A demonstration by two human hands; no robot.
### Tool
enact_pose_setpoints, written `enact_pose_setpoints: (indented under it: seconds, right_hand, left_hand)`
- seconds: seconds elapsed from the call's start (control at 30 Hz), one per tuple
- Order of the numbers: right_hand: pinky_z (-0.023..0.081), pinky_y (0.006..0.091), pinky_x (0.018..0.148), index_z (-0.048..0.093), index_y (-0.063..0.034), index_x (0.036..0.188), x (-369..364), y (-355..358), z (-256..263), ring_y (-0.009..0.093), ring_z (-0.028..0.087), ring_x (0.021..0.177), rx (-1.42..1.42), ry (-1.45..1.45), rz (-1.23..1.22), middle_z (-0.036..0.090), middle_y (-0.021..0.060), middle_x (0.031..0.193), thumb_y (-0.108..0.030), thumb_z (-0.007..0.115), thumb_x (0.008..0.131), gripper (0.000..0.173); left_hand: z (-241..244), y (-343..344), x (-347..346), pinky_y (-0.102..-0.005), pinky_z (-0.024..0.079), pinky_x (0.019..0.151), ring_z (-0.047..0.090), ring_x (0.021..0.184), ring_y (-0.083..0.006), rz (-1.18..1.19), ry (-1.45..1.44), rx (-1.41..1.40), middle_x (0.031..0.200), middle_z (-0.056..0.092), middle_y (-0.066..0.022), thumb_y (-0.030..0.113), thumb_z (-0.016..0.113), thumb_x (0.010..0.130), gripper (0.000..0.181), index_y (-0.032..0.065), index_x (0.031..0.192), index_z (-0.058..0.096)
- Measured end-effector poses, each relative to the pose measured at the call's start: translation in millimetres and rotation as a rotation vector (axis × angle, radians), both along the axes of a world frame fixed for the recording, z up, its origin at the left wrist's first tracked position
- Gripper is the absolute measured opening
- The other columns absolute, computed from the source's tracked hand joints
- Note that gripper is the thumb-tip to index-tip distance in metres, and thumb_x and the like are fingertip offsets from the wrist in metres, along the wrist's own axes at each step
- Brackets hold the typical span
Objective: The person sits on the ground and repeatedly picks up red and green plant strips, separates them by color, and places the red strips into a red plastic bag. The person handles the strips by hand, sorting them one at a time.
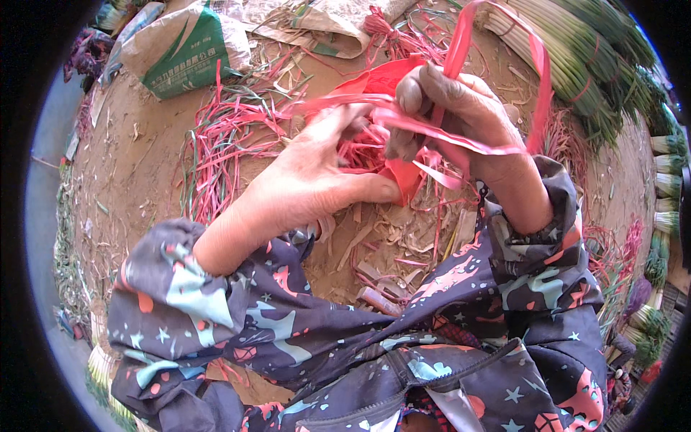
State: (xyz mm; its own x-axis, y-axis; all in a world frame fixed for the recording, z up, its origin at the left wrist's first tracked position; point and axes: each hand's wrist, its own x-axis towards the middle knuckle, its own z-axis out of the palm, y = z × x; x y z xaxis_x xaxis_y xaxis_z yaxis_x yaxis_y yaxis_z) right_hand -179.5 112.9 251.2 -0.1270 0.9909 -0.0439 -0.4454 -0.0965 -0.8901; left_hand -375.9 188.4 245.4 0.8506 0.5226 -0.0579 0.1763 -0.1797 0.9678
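Note:
A red bag (372,81) lies before me, with thin red plastic strips (359,151) bunched in its mouth. Around that mouth curves my left hand (307,167), its thumb laid over the near rim and its fingers blurred at the far side. My right hand (464,108) pinches a flat red plastic ribbon (459,43) between thumb and fingers, just right of the bag. One loop of the ribbon rises above the right hand and drops past its wrist; other lengths cross in front of both hands. The right fingertips partly cover the bag and strips.
Red and green strips (221,140) are heaped on the dirt floor (146,146) at left. A white-and-green woven sack (186,48) bearing writing lies beyond. A red strip bundle (394,38) sits at the back. Tied green onions (561,48) are stacked at upper right, with smaller bundles (666,183) along the right edge.

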Motion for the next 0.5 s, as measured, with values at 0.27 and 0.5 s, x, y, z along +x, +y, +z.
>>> enact_pose_setpoints:
  seconds: [0.27, 0.5]
  right_hand:
    - [0.048, 0.0403, 0.058, 0.041, -0.0088, 0.065, 30.2, -46.5, -22.1, 0.025, 0.059, 0.065, -0.174, 0.013, -0.1, 0.051, 0.0072, 0.064, -0.041, 0.042, 0.094, 0.044]
    - [0.045, 0.0347, 0.054, 0.043, -0.0113, 0.063, 84.8, -111.9, -81.7, 0.022, 0.055, 0.055, -0.414, 0.186, -0.485, 0.056, 0.0103, 0.065, -0.041, 0.05, 0.091, 0.041]
  left_hand:
    - [29.3, 62.4, 2.0, -0.0443, 0.047, 0.09, 0.059, 0.089, -0.0294, 0.099, -0.554, -0.89, 0.09, 0.061, -0.0146, 0.027, 0.049, 0.093, 0.027, 0.001, 0.088, 0.056]
    - [5.2, 188.3, -103.0, -0.0564, 0.042, 0.093, 0.057, 0.101, -0.0362, 0.307, -0.757, -0.803, 0.102, 0.062, -0.0199, 0.023, 0.045, 0.094, 0.026, 0.0017, 0.087, 0.057]
